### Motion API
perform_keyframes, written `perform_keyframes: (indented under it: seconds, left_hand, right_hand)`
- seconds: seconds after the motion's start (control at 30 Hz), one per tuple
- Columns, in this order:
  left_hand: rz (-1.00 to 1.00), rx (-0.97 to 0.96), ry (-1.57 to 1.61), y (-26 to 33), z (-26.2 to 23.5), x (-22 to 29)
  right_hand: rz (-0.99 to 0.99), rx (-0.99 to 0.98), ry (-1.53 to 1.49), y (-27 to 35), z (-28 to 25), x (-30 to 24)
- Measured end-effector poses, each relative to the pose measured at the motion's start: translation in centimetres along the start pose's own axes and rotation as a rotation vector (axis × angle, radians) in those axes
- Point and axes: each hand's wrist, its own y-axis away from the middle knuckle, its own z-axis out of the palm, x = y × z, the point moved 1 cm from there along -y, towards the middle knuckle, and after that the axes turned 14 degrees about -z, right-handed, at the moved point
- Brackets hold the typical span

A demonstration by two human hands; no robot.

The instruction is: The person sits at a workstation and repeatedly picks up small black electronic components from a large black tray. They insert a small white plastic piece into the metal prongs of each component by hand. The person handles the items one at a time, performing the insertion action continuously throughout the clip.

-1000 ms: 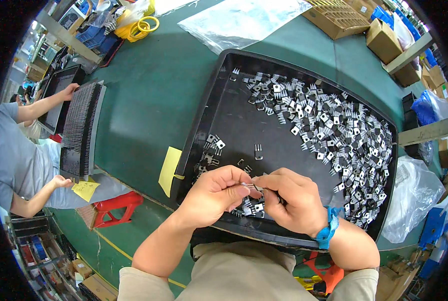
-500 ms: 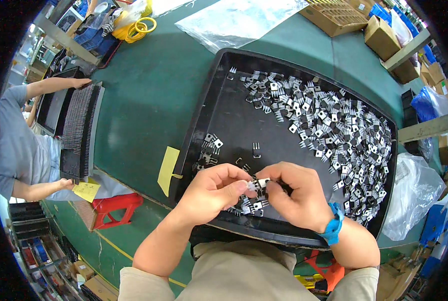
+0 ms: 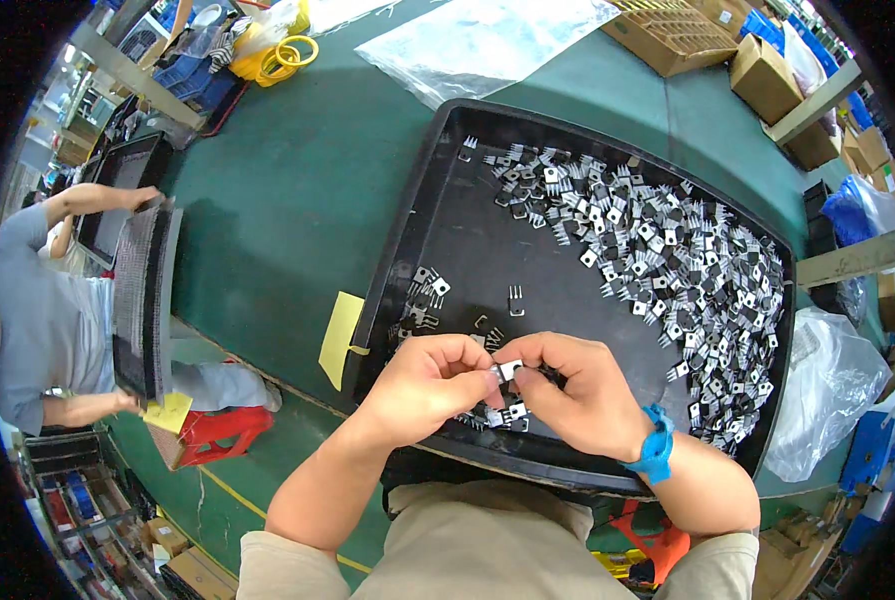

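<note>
Over the near side of a large black tray [image 3: 447,240], my hands meet fingertip to fingertip. Between the thumb and fingers of my right hand [image 3: 589,392] is a small transistor [image 3: 509,371] with a silvery face and a black body. The fingertips of my left hand [image 3: 415,392] pinch at its left end, where the legs are mostly hidden. Loose three-legged transistors [image 3: 667,255] lie heaped along the tray's far and right sides. A smaller group [image 3: 429,285] rests at the left, and more parts lie below my fingers.
Beside the tray's left wall is a yellow paper slip [image 3: 340,340]. Clear plastic bags lie beyond the tray [image 3: 477,45] and at its right [image 3: 827,390]. At the left, a co-worker [image 3: 52,300] holds a long black rack [image 3: 145,300] near a red stool [image 3: 217,435]. Cardboard boxes [image 3: 667,40] stand at the far right.
My hands have drawn closer together around the transistor, the right one shifting slightly left. The co-worker has pulled the black rack leftward, off the table edge, and turned it.
</note>
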Motion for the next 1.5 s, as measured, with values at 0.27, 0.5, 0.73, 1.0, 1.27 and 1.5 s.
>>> perform_keyframes:
  seconds: [0.27, 0.5, 0.73, 1.0, 1.27, 1.5]
  left_hand:
    - [-0.011, 0.032, -0.009, -0.1, 0.8, 0.6]
    - [0.065, 0.079, 0.263, -0.6, -0.4, -0.1]
    - [0.098, 0.022, 0.473, -0.7, -1.8, -0.2]
    - [0.034, -0.008, 0.784, -1.5, 2.2, 0.7]
    - [0.099, -0.194, 0.759, -2.3, 3.5, -0.4]
    - [0.036, -0.155, 0.803, -2.7, 2.7, -1.6]
  right_hand:
    - [0.122, 0.079, -0.178, -0.4, -0.8, 1.5]
    - [-0.109, 0.35, 0.672, -3.0, -6.3, 4.6]
    - [-0.224, 0.244, 1.259, -2.3, -6.3, 1.2]
    - [-0.775, -0.085, 0.583, -0.4, 1.0, -0.5]
    - [-0.746, -0.054, 0.623, -0.2, -0.1, 0.5]
    - [-0.595, 0.22, 0.437, -1.4, -1.5, 1.7]
